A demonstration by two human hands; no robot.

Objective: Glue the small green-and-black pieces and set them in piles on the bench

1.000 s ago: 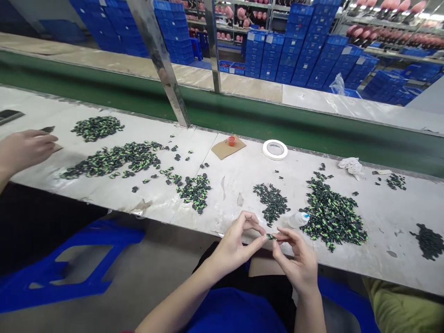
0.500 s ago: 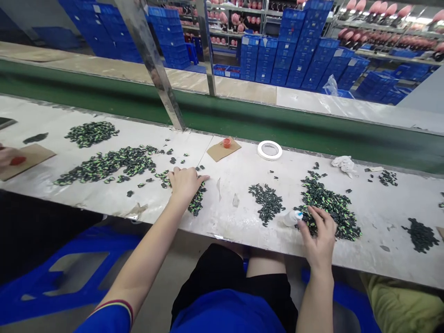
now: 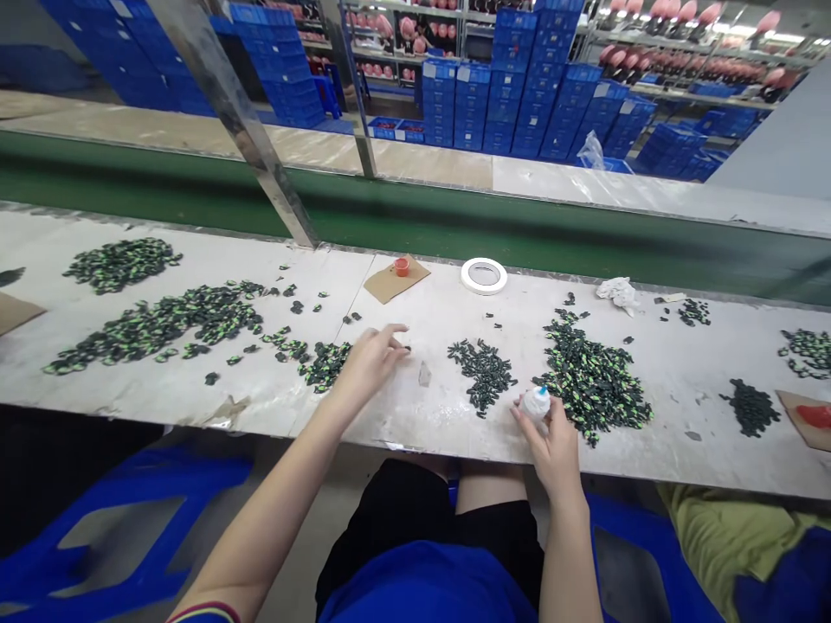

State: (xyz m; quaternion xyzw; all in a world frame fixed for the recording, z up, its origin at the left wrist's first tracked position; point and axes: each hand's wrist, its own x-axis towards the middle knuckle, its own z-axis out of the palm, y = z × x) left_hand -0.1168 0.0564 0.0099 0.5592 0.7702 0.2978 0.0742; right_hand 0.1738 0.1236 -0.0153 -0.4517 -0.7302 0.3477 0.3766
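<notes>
On the near part of the bench (image 3: pixel 389 411), between the dark pile (image 3: pixel 481 374) and the green-flecked pile (image 3: pixel 594 376), I have the bottle (image 3: pixel 535 404) in my right hand (image 3: pixel 553 446), thumb on one side and fingers curled round the other, its blue tip (image 3: pixel 544 392) clear of my grip. I cannot tell whether its base rests on the bench or is just off it. I judge it light and smooth, likely plastic, with a wall that gives under a squeeze, so the body is the place to take hold, with an even, gentle pressure; too hard a grip could force something out of the tip. Over to the left, my left hand (image 3: pixel 369 368) is just beside the small pile (image 3: pixel 321 368), fingertips pinching a tiny piece (image 3: pixel 408 348) of which only a dark edge shows. That piece looks next to weightless and fairly stiff, easy to drop for being so small, so its outer edges suit finger and thumb best. Farther back, apart from both hands, lie the tape (image 3: pixel 484 291) and the card (image 3: pixel 382 285) with a red pot (image 3: pixel 402 266) on it.
</notes>
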